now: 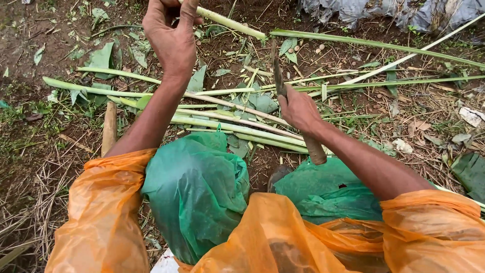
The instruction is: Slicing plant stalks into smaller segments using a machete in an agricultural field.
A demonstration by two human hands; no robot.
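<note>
My left hand [173, 35] is raised near the top of the view, its fingers closed around a pale green stalk [230, 23] that slants off to the right. My right hand [298, 108] grips a knife [278, 76] with a dark, worn blade pointing up and a wooden handle sticking out below the fist. The blade stands just below and to the right of the held stalk, not touching it. Orange plastic sleeves [106, 212] cover both my upper arms, and green plastic [197, 192] covers my knees.
Several long cut green stalks [217, 124] lie across the dirt in front of my knees, among leaf scraps and dry grass. A short wooden stick [108, 129] lies at the left. Grey plastic sheeting [384, 12] is bunched at the top right.
</note>
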